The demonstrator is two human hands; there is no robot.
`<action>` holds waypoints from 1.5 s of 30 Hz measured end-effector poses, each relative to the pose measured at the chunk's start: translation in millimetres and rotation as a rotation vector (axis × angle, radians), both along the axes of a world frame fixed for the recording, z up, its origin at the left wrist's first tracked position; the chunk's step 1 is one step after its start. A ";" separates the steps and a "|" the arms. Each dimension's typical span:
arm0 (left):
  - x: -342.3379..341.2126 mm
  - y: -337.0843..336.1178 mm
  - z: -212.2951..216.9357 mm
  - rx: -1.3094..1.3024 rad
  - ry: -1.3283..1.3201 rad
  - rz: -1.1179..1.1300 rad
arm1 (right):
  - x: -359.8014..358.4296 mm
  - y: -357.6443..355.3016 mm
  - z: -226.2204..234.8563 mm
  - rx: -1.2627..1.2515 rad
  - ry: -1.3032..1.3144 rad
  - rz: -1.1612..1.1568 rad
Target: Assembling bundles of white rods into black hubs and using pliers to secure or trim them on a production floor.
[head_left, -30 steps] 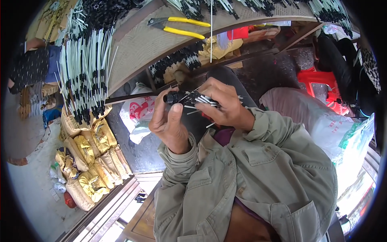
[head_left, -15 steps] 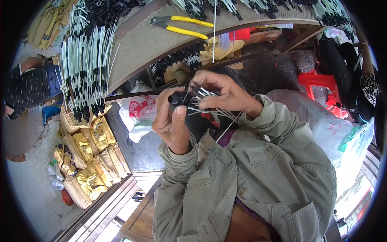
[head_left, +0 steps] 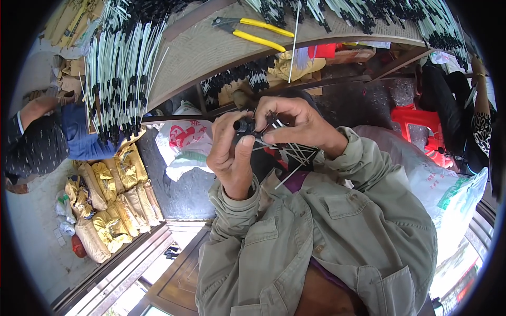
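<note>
Head view: at nine o'clock, white rods with black tips (head_left: 118, 79) lie on the surface (head_left: 211, 47). At centre, the left hand (head_left: 232, 158) has its fingers clamped on a small black cylinder (head_left: 243, 125); the right hand (head_left: 295, 124) pinches thin white sticks (head_left: 295, 155) against it. Yellow-handled pliers (head_left: 255, 30) lie at twelve o'clock.

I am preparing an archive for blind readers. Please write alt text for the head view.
Both hands hold a small black cylindrical part with thin white rods fanning from it; the left hand grips it, the right hand pinches beside it. Above, yellow-handled pliers lie on a workbench.
</note>
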State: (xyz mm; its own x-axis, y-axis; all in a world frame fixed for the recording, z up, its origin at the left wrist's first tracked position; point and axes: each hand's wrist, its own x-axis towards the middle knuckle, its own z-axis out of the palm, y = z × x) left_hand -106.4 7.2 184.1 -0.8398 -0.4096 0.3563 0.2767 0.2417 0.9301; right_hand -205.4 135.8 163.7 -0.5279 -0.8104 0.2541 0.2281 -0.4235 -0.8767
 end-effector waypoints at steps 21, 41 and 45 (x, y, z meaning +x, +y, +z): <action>-22.6 5.5 -10.9 0.402 0.045 0.273 | 57.2 28.4 -23.2 0.389 1.022 -0.823; -31.7 1.2 -10.2 0.443 0.046 0.355 | 14.0 22.7 3.5 0.302 1.118 -0.673; -31.3 7.5 -3.8 0.426 0.042 0.367 | 12.8 11.4 8.0 0.369 1.371 -0.747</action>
